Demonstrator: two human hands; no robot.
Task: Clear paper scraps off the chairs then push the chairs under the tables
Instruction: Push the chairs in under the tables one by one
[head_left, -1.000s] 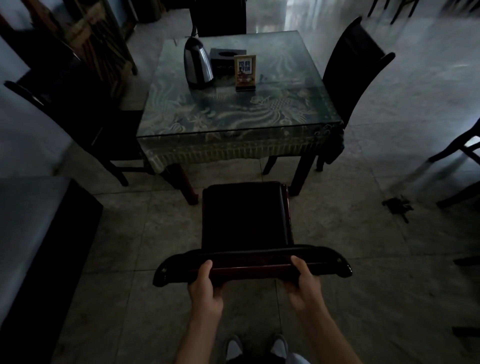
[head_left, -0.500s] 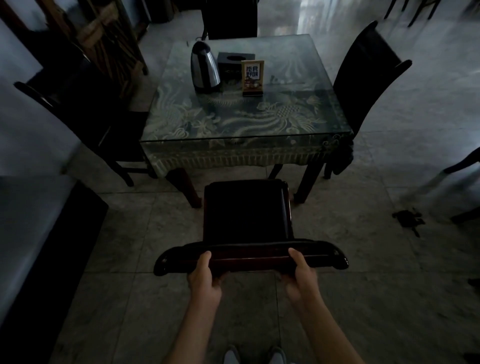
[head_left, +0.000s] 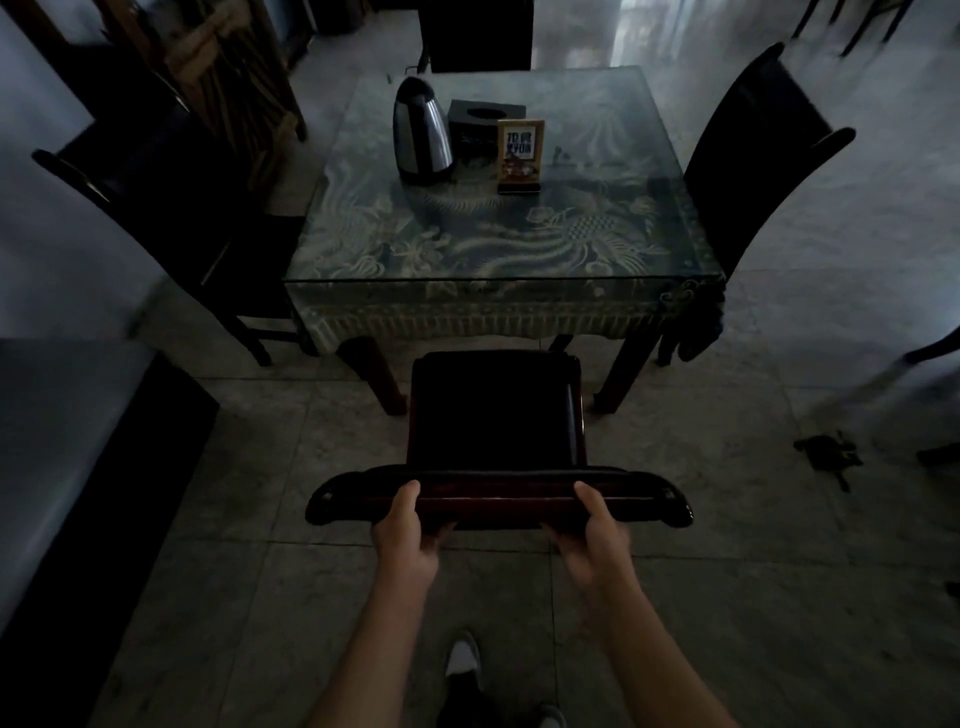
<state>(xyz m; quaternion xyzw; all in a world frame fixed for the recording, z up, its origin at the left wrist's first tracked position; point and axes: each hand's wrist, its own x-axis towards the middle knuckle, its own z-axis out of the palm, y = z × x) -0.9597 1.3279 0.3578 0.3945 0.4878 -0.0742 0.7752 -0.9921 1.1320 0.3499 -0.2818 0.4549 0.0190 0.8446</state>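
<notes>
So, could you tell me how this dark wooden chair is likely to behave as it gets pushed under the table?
The chair looks like solid wood, so probably rigid and fairly heavy. On the smooth floor tiles it should slide rather than catch. Left hand and right hand grip the top rail high up, so a hard shove might tip it forward.

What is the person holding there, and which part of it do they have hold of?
Both hands, left hand and right hand, grip the dark chair by the curved top rail of its backrest.
</notes>
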